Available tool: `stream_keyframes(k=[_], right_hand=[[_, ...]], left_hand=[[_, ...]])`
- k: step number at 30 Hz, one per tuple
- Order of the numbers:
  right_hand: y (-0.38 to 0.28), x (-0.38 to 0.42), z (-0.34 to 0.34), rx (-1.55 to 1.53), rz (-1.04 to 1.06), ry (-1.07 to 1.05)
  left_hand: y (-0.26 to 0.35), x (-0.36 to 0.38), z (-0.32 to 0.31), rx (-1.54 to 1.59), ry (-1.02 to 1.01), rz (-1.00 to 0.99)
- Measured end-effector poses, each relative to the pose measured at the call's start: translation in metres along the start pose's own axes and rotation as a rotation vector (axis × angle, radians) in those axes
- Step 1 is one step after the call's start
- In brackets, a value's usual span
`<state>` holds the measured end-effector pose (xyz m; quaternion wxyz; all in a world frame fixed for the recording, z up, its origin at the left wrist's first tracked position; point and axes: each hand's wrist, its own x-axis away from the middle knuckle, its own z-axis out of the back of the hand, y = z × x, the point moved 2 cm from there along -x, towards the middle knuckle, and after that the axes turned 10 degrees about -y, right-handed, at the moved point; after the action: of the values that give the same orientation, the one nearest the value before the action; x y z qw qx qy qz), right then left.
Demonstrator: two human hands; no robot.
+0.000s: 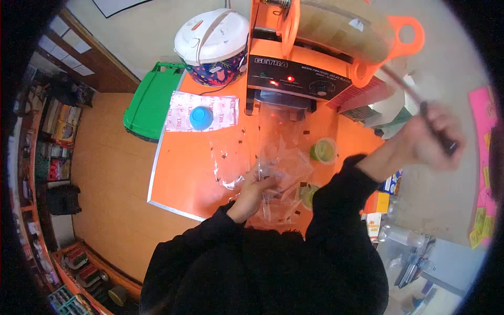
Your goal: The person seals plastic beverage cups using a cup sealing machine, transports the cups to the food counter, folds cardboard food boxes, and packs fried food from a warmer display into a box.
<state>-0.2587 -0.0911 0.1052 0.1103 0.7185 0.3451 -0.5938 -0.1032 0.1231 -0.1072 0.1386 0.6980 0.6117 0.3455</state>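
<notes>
An orange and black sealing machine (299, 76) with lit red lights and a roll of film (341, 29) on top stands at the back of the orange table. My right hand (433, 137), raised at the right, is closed around the black handle (440, 131) of the machine's metal lever. Low in front of the machine, my left hand (252, 193) pinches clear plastic film (286, 163) that hangs down from it. To the right of the film is a clear cup with green contents (323, 151); a second such cup (308, 195) sits nearer, partly hidden by my right sleeve.
A rice cooker (212, 44) stands left of the machine. In front of it a blue round object (201, 117) rests on a printed packet (227, 111). A green bin (152, 102) is beside the table's left edge. Boxes (377, 202) and bottles lie at the right.
</notes>
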Motion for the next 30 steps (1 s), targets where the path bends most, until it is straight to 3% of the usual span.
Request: stream_keyframes(k=[2, 4, 17, 24, 30], right_hand=[[-0.007, 0.051, 0.015, 0.025, 0.114, -0.049], [-0.014, 0.095, 0.005, 0.275, 0.084, 0.163], [-0.020, 0.097, 0.011, 0.262, 0.007, 0.034], [-0.021, 0.096, 0.014, 0.275, -0.025, -0.014], [-0.020, 0.093, 0.016, 0.262, -0.008, -0.074]], left_hand=[[0.000, 0.004, 0.001, -0.031, 0.040, 0.012], [-0.001, 0.005, 0.003, -0.042, 0.052, -0.015], [-0.007, 0.027, -0.010, -0.078, -0.074, -0.055], [-0.005, 0.035, -0.012, 0.033, -0.036, -0.080], [0.009, 0.036, -0.007, -0.064, 0.032, -0.028]])
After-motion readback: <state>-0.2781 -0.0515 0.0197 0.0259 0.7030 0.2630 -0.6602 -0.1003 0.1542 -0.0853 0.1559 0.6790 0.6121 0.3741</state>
